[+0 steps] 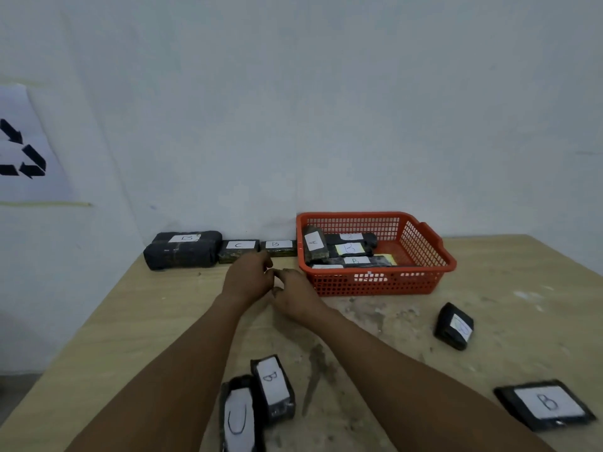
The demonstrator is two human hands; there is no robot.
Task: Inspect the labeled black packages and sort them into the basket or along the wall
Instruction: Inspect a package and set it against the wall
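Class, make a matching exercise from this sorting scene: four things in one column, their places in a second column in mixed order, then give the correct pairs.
Things:
1. large B package
2. A package
3. flat B package
4. near C package

Places:
a. leaning inside the orange basket
b. table's near right corner
c. against the wall, far left of the row
d. near edge, beside a B package

Pairs: 1-c, 2-a, 3-b, 4-d

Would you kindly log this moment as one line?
left hand: holds nothing | right hand: holds nothing | basket: several packages inside | wall row: three packages
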